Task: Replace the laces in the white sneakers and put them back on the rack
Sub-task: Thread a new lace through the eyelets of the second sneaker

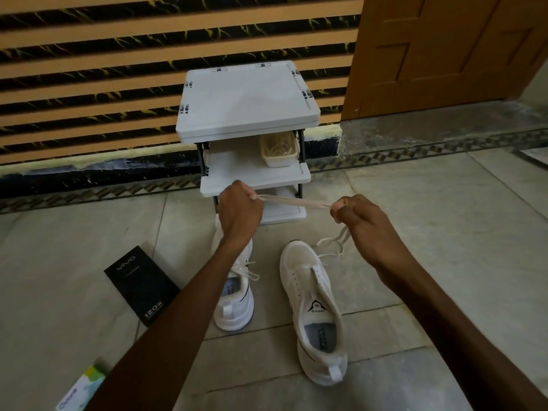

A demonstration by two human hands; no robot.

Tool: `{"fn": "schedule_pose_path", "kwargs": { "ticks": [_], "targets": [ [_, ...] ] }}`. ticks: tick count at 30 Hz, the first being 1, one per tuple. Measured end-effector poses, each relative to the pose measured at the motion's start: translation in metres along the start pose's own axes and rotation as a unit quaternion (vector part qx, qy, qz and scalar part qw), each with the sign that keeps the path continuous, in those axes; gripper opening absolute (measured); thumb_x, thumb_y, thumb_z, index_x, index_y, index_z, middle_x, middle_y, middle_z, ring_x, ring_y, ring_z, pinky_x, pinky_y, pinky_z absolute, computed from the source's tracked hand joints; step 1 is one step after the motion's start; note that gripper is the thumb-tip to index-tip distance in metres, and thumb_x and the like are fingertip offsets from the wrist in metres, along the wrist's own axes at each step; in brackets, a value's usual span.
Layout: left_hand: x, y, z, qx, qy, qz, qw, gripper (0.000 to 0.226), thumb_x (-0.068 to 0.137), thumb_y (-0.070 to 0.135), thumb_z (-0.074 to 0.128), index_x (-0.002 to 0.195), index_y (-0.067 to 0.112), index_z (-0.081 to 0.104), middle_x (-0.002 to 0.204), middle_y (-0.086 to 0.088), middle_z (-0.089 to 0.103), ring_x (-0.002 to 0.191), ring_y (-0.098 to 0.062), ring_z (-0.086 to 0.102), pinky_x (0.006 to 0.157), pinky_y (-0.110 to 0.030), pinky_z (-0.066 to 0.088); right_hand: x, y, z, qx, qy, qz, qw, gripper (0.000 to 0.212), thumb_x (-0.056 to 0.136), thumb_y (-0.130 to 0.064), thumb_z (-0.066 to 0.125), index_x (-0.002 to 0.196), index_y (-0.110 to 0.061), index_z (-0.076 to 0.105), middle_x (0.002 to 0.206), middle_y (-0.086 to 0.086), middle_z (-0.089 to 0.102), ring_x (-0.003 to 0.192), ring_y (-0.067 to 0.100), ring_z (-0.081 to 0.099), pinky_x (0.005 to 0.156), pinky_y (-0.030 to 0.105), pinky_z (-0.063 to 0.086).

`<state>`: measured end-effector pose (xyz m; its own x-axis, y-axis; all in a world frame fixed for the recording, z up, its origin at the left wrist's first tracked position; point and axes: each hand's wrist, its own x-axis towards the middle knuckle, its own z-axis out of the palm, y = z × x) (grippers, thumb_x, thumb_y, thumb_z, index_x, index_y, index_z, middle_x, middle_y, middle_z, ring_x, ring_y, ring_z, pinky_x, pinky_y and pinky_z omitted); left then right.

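Observation:
Two white sneakers stand on the floor tiles, toes toward the rack. The left sneaker (pixel 235 304) still carries a tied lace; my left forearm crosses over it. The right sneaker (pixel 315 310) has its tongue pulled up and bare eyelets. A beige lace (pixel 293 201) is stretched taut between my hands above the shoes. My left hand (pixel 238 210) pinches one end and my right hand (pixel 360 216) pinches the other, with the rest of the lace dangling below it. The white rack (pixel 247 102) stands against the wall just beyond.
A beige basket (pixel 279 152) sits on the rack's middle shelf. A black phone box (pixel 142 284) lies on the floor left of the shoes. A small green and white carton (pixel 83 390) is at the bottom left. A wooden door (pixel 444 51) is at the right.

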<state>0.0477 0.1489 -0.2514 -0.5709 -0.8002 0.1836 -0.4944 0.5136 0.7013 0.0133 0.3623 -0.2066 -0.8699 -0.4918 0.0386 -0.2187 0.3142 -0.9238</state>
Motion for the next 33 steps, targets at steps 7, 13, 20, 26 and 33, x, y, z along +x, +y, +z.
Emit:
{"fn": "schedule_pose_path", "kwargs": {
  "ticks": [7,13,20,26,33],
  "targets": [
    [-0.041,0.021,0.010,-0.054,-0.069,0.078,0.993,0.013,0.077,0.007,0.064,0.071,0.017,0.071,0.068,0.011,0.064,0.067,-0.007,0.062,0.065,-0.025,0.053,0.001,0.026,-0.008,-0.172,0.005,-0.037,0.984,0.034,0.100,-0.025,0.045,0.067,-0.030,0.055,0.087,0.003,0.055,0.094,0.024,0.050,0.088,0.039,0.041],
    [-0.077,0.054,-0.008,-0.133,-0.197,0.193,0.952,0.009,0.071,0.009,0.074,0.078,0.016,0.076,0.067,0.007,0.069,0.059,-0.002,0.061,0.059,-0.011,0.047,0.001,0.039,-0.014,-0.202,-0.017,-0.025,0.979,0.033,0.096,-0.041,0.039,0.071,-0.034,0.059,0.089,0.004,0.060,0.092,0.031,0.054,0.086,0.049,0.045],
    [-0.089,0.059,-0.015,-0.137,-0.216,0.193,0.947,0.010,0.074,0.009,0.072,0.078,0.018,0.077,0.065,0.008,0.069,0.059,-0.002,0.062,0.056,-0.008,0.046,-0.003,0.029,-0.013,-0.169,-0.084,-0.024,0.982,0.031,0.089,-0.031,0.044,0.060,-0.036,0.054,0.085,0.004,0.057,0.088,0.026,0.053,0.080,0.038,0.042],
    [-0.089,0.054,-0.008,-0.163,-0.229,0.189,0.941,0.015,0.078,0.007,0.076,0.075,0.022,0.073,0.069,0.010,0.068,0.063,-0.001,0.063,0.063,-0.011,0.047,-0.005,0.027,-0.020,-0.103,-0.108,0.000,0.989,0.033,0.097,-0.014,0.048,0.066,-0.019,0.059,0.087,0.000,0.058,0.083,0.016,0.054,0.073,0.030,0.040],
    [-0.092,0.052,-0.004,-0.225,-0.226,0.181,0.930,0.015,0.077,0.001,0.074,0.077,0.015,0.071,0.089,0.007,0.071,0.085,-0.003,0.066,0.079,-0.019,0.052,-0.006,0.018,-0.026,0.012,-0.164,0.042,0.986,0.035,0.096,-0.005,0.041,0.067,-0.018,0.054,0.063,-0.012,0.052,0.061,-0.004,0.048,0.071,0.026,0.037]
  ]
}}
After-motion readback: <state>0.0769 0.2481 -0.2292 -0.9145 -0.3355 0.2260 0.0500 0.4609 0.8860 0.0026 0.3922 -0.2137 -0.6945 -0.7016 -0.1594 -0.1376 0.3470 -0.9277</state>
